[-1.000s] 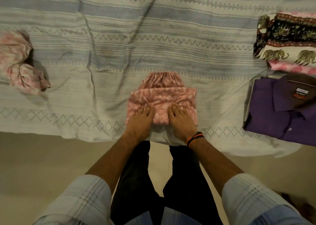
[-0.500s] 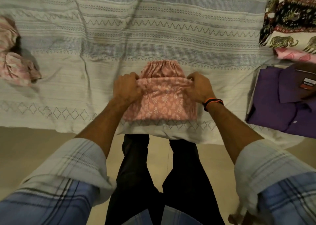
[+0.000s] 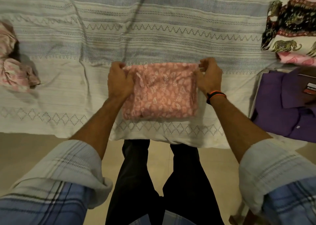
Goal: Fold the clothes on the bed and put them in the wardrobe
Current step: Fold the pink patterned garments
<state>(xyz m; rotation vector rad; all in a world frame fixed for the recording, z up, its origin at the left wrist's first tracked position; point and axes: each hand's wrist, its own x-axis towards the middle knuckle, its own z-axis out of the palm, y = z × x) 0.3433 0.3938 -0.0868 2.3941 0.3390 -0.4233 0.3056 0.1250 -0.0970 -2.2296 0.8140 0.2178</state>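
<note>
At frame centre on the bed (image 3: 171,37), the pink garment (image 3: 160,91) now has its flap folded over the waistband; left hand (image 3: 119,81) and right hand (image 3: 209,77) pinch its far corners, this fold seemingly done

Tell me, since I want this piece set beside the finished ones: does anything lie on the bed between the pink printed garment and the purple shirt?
Nothing visible does. Between the pink printed garment, gripped by the left hand and right hand, and the purple shirt lies only bare bedsheet.
</note>
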